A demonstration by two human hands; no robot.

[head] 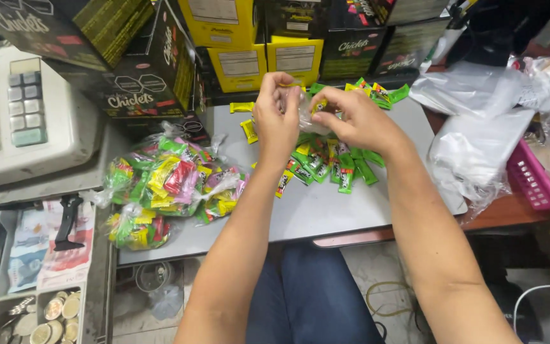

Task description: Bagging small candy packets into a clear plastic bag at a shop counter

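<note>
My left hand (pixel 276 116) and my right hand (pixel 351 118) are raised together over the grey tabletop (pixel 326 213). Both pinch a small clear plastic bag (pixel 307 114) between them, with a yellow candy packet showing inside it. Under the hands lies a loose pile of small green and yellow candy packets (pixel 329 162). More green packets (pixel 377 92) lie behind the right hand, and two yellow packets (pixel 246 121) lie left of the left hand.
Several tied clear bags of mixed candies (pixel 167 185) lie at the left. A cash register (pixel 20 114) with an open drawer of coins (pixel 52 315) and banknotes is far left. Stacked black and yellow boxes (pixel 243 44) line the back. Clear plastic bags (pixel 479 127) and a pink basket (pixel 536 181) sit right.
</note>
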